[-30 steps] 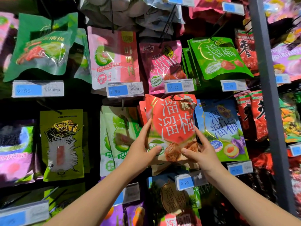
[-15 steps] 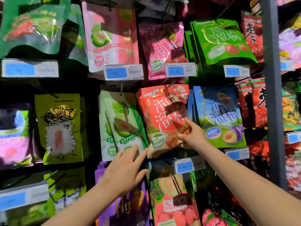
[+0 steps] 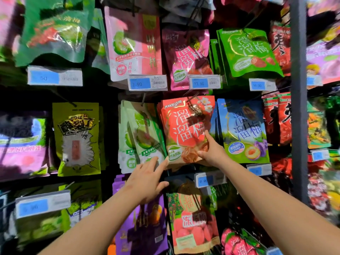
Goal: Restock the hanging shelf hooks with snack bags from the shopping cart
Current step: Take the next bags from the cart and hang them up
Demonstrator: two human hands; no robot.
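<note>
Red-orange foil plum snack bag (image 3: 185,129): hangs in the middle row of the hanging shelf, centre column, slightly tilted, top edge under its hook (image 3: 192,97). Whether the hole is seated on the hook cannot be seen.

Right hand (image 3: 211,153): pinches the bag's lower right corner, thumb on the front.

Left hand (image 3: 147,178): flat, fingers straight and spread, tips at the bag's lower left corner, holding nothing.

Neighbours: pale green bags (image 3: 139,137) just left, blue plum bag (image 3: 242,129) just right, price tag (image 3: 209,180) below.

Judgement: levelling step. Square the lower edge, slide the bag back flush, keep the tag unobscured, then ease off the pinch.
</note>
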